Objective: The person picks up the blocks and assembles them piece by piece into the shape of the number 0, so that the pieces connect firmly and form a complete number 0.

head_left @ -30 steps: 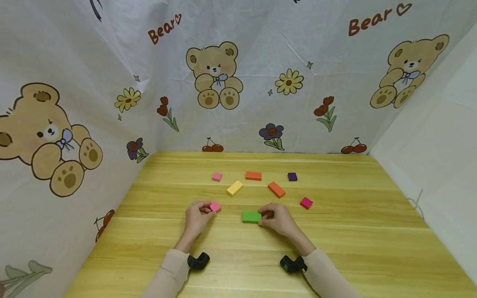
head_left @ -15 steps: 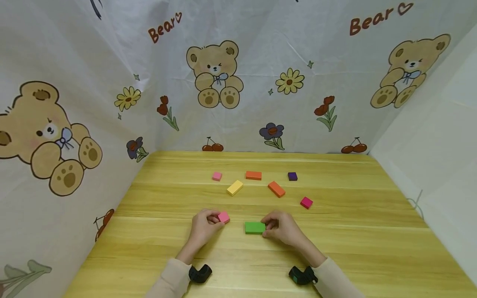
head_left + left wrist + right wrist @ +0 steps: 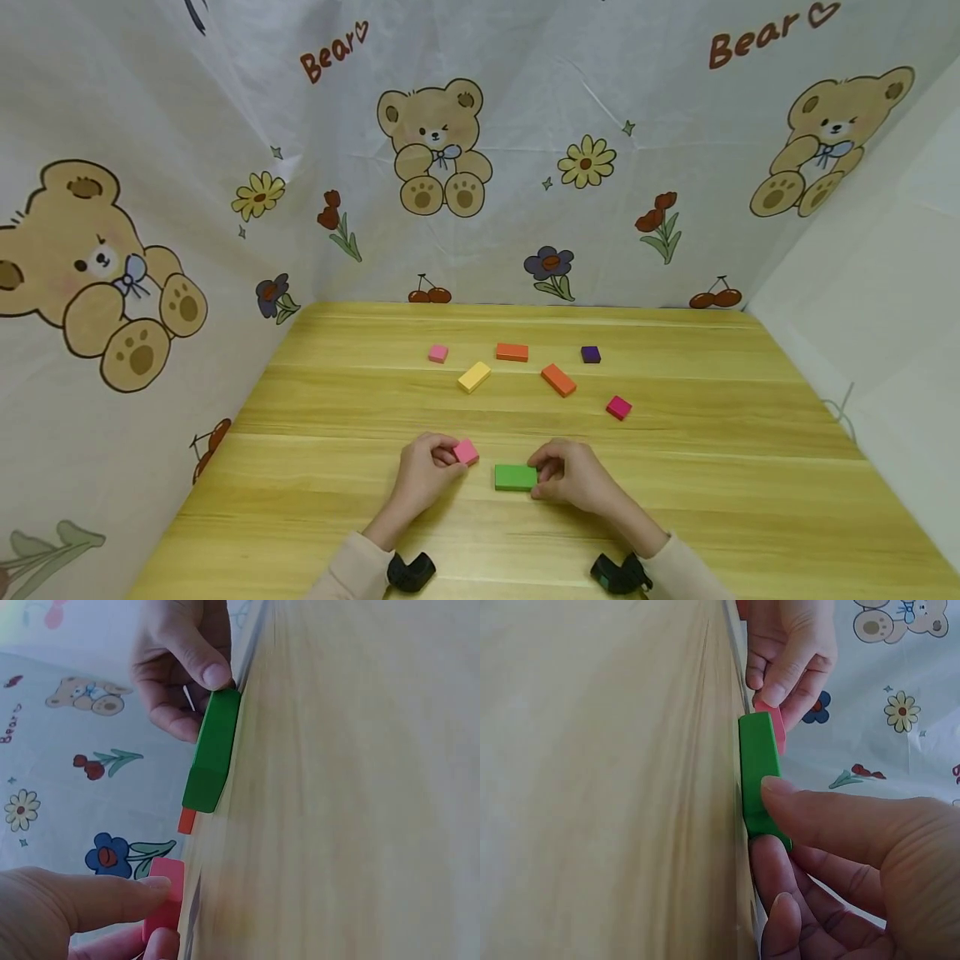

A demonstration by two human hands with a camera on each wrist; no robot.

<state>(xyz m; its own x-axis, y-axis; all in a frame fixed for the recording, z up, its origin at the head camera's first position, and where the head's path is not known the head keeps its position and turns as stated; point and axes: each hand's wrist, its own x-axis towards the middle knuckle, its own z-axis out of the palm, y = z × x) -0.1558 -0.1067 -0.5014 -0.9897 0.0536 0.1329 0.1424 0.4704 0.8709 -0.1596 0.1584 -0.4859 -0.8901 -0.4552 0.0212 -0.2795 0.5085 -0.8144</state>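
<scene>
In the head view my left hand (image 3: 425, 477) pinches a small pink block (image 3: 466, 452) between thumb and fingers. To its right, my right hand (image 3: 577, 479) holds the right end of a longer green block (image 3: 514, 477). A gap of bare wood separates the two blocks. The left wrist view has the pink block (image 3: 166, 896) close by under the left thumb, with the green block (image 3: 213, 754) beyond it. From the right wrist, the thumb lies on the near end of the green block (image 3: 759, 765), which partly hides the pink one (image 3: 774, 724).
Farther back on the wooden table (image 3: 337, 400) lie a lighter pink block (image 3: 438, 354), a yellow block (image 3: 474, 377), two orange blocks (image 3: 512, 352), a purple block (image 3: 591, 354) and a magenta block (image 3: 618, 407). A bear-print cloth (image 3: 495, 250) hangs behind the table.
Both hands have come nearer to the person with their blocks. The pink block has also shifted right, closer to the green one, which moved slightly right. The blocks behind stay put.
</scene>
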